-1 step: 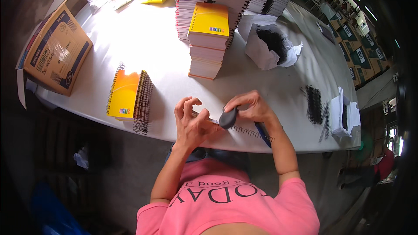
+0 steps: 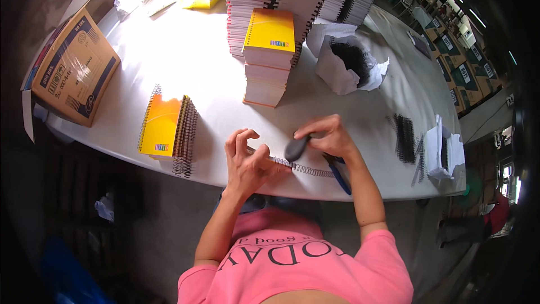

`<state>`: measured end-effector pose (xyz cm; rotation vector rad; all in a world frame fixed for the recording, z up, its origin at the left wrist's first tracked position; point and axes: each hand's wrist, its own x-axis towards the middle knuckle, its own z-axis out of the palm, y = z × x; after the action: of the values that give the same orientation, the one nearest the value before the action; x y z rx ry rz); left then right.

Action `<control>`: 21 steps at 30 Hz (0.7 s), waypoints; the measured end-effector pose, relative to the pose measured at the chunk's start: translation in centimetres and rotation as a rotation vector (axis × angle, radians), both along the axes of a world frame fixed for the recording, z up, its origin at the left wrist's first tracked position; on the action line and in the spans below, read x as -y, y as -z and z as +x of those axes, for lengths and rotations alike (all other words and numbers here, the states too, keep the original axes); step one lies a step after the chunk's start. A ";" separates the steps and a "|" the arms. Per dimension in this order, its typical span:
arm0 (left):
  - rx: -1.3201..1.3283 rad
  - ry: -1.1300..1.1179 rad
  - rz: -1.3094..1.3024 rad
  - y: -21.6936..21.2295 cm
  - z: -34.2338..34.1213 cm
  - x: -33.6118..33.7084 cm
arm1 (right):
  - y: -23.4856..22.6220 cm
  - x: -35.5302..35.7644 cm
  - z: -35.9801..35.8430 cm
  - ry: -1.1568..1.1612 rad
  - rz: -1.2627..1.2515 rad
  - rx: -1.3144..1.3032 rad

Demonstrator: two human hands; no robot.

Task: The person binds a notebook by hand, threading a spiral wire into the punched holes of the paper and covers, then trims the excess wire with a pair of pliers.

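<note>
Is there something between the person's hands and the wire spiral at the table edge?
Nothing visible. The left hand rests right at one end of the wire spiral, and the right hand holds a dark tool just above it; the blue-handled pliers lie beside.

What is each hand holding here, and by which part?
The right hand grips dark blue-handled pliers by the handles. The left hand pinches the near end of a wire spiral lying on the table.
</note>
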<state>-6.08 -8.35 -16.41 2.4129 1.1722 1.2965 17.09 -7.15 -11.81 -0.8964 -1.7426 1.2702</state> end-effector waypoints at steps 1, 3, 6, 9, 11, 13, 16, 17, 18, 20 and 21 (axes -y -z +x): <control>-0.007 -0.008 0.023 0.0 0.1 -0.4 | -0.1 0.2 0.4 -0.027 0.019 -0.157; -0.039 -0.028 0.036 0.6 -0.1 -0.7 | -0.6 0.3 -1.5 -0.050 0.077 0.048; 0.060 -0.059 -0.112 0.4 -0.9 -0.7 | -0.1 -0.5 -1.1 0.173 -0.038 0.251; 0.167 -0.030 -0.155 1.4 -1.4 -1.3 | -1.4 0.3 -2.6 -0.118 0.003 -0.211; 0.213 0.008 -0.196 1.7 -1.6 -1.5 | -1.6 0.0 -3.7 0.015 0.068 0.236; 0.260 0.041 -0.124 1.1 -1.5 -1.7 | -0.5 -1.1 -2.8 0.289 -0.022 0.438; 0.263 0.012 -0.188 2.4 -1.3 -2.5 | -0.9 -1.0 -3.9 0.095 0.048 0.196; 0.325 0.030 -0.215 2.3 -1.1 -2.7 | -1.1 -0.8 -4.5 0.049 0.118 0.214; 0.389 0.049 -0.242 2.2 -0.7 -2.8 | -0.9 -1.6 -4.1 0.202 -0.127 0.301; 0.453 0.085 -0.278 2.5 -0.7 -2.8 | -0.4 -2.0 -3.5 0.198 -0.024 0.165; 0.500 0.099 -0.326 3.1 -0.5 -3.2 | -0.6 -1.8 -3.5 0.073 -0.067 -0.111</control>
<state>-6.58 -5.17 -19.53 1.7571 1.0087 1.4317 13.61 -5.32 -11.24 -0.9018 -1.5752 1.3125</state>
